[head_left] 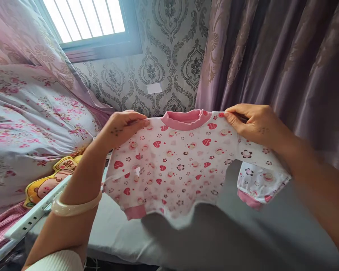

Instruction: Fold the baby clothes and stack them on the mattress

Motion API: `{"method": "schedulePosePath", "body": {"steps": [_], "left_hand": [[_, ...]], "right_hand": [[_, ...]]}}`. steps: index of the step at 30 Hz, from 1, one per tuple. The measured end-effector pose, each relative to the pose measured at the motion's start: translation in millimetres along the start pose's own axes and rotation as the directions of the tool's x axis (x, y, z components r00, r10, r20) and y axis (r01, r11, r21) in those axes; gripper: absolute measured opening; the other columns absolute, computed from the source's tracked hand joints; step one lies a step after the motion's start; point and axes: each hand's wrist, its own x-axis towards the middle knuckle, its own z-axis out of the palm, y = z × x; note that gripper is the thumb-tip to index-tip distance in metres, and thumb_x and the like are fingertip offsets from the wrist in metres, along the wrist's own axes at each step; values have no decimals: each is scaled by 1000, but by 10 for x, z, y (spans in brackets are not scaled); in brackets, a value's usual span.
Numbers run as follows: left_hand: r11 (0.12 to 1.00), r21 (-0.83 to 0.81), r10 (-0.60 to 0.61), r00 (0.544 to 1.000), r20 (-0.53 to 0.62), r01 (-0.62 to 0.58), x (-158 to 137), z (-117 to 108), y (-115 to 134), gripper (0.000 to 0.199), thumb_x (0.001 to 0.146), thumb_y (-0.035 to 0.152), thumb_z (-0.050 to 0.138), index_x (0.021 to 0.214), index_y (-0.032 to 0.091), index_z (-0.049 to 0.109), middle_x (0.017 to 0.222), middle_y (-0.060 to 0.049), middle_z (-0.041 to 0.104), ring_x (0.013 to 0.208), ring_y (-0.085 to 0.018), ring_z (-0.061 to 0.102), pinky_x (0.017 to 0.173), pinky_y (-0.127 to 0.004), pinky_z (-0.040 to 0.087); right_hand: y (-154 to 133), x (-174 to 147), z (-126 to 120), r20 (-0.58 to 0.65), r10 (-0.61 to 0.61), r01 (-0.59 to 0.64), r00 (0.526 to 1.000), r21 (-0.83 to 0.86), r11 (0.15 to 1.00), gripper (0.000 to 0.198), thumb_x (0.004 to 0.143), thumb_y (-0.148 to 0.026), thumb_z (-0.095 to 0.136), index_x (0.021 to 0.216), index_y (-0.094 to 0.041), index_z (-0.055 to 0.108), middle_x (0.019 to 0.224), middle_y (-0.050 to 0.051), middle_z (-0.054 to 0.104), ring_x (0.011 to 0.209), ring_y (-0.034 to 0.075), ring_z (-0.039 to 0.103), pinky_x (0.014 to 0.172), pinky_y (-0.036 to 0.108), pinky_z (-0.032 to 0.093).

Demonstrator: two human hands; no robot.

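Observation:
A small white baby shirt (pixel 180 165) with red hearts, flowers and a pink collar hangs spread out in the air. My left hand (pixel 127 128) pinches its shoulder at the left, fingers closed on the cloth. At the other shoulder, beside the red buttons, my right hand (pixel 251 120) grips the fabric between thumb and fingers. The right-hand sleeve, with its pink cuff, droops below my right forearm. The other sleeve hangs under my left hand, its pink cuff low at the shirt's bottom left.
Below the shirt lies a grey-covered surface (pixel 124 233). A white slotted rail (pixel 39 210) runs along the left, beside a yellow plush pillow (pixel 45 184) and floral fabric (pixel 39 124). Purple curtains (pixel 285 67) hang at the right; a barred window (pixel 87 19) is behind.

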Motion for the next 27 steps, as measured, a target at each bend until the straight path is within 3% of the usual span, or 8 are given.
{"method": "schedulePosePath", "body": {"steps": [4, 8, 11, 14, 20, 27], "left_hand": [[992, -77, -90, 986, 138, 101, 77, 560, -521, 29, 80, 43, 61, 86, 18, 73, 74, -3, 68, 64, -14, 57, 53, -22, 42], [989, 20, -147, 950, 276, 147, 5, 1217, -987, 28, 82, 38, 55, 86, 17, 73, 77, -4, 69, 68, -15, 59, 60, -23, 43], [963, 195, -236, 935, 264, 188, -101, 1629, -1193, 28, 86, 34, 51, 91, 18, 73, 89, -6, 69, 82, -18, 61, 72, -24, 45], [920, 298, -330, 913, 240, 255, -206, 1940, -1299, 30, 91, 35, 45, 98, 21, 71, 97, -6, 65, 89, -18, 60, 75, -25, 45], [883, 368, -388, 894, 224, 291, -369, 2313, -1441, 33, 96, 36, 38, 105, 24, 67, 101, -6, 60, 89, -17, 60, 73, -24, 44], [871, 385, -419, 870, 259, 305, -408, 2494, -1661, 34, 97, 37, 36, 108, 24, 66, 104, -6, 58, 91, -17, 60, 72, -24, 43]], "right_hand": [[311, -94, 443, 228, 158, -171, 961, 42, 984, 30, 91, -42, 49, 85, -22, 71, 80, 2, 71, 67, 16, 61, 61, 29, 44], [646, -306, 1028, 423, 220, -232, 879, -23, 972, 30, 90, -42, 48, 83, -22, 69, 83, 3, 71, 69, 17, 60, 61, 28, 41], [791, -483, 1397, 485, 289, -268, 826, -114, 957, 29, 91, -41, 46, 89, -22, 67, 96, 5, 70, 80, 18, 61, 64, 27, 40], [856, -651, 1689, 513, 356, -303, 781, -188, 934, 32, 94, -41, 40, 97, -22, 66, 104, 6, 67, 88, 20, 60, 66, 27, 40], [913, -915, 2111, 519, 437, -335, 735, -282, 899, 35, 98, -41, 33, 106, -23, 62, 111, 7, 63, 93, 22, 60, 70, 29, 39], [966, -1015, 2410, 523, 481, -356, 703, -326, 876, 34, 99, -40, 33, 112, -24, 60, 113, 8, 62, 94, 22, 61, 71, 30, 40]]}}
